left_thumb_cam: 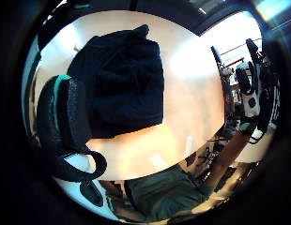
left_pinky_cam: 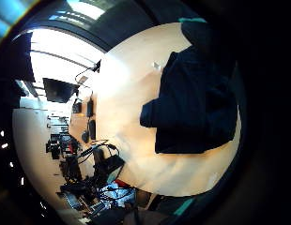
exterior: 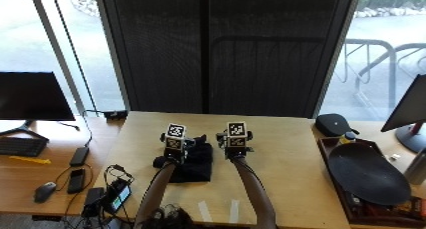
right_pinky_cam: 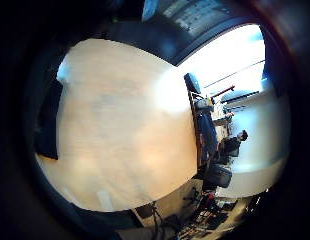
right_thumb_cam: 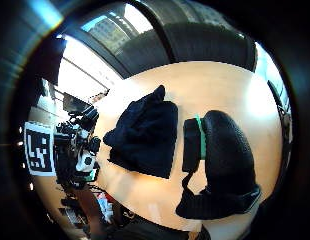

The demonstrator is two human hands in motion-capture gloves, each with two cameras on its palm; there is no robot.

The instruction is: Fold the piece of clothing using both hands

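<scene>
Just beneath left hand: garment

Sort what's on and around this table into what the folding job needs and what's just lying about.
For the job:
- dark piece of clothing, lying bunched on the table
- left hand, above it
- right hand, beside it

Lying about:
- two strips of tape
- phone
- computer mouse
- keyboard
- monitor
- black dish

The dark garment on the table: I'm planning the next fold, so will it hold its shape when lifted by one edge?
Probably not. The dark garment lies in soft rumpled layers, so it would likely droop. On the smooth wooden table it may slide when pushed.
</scene>
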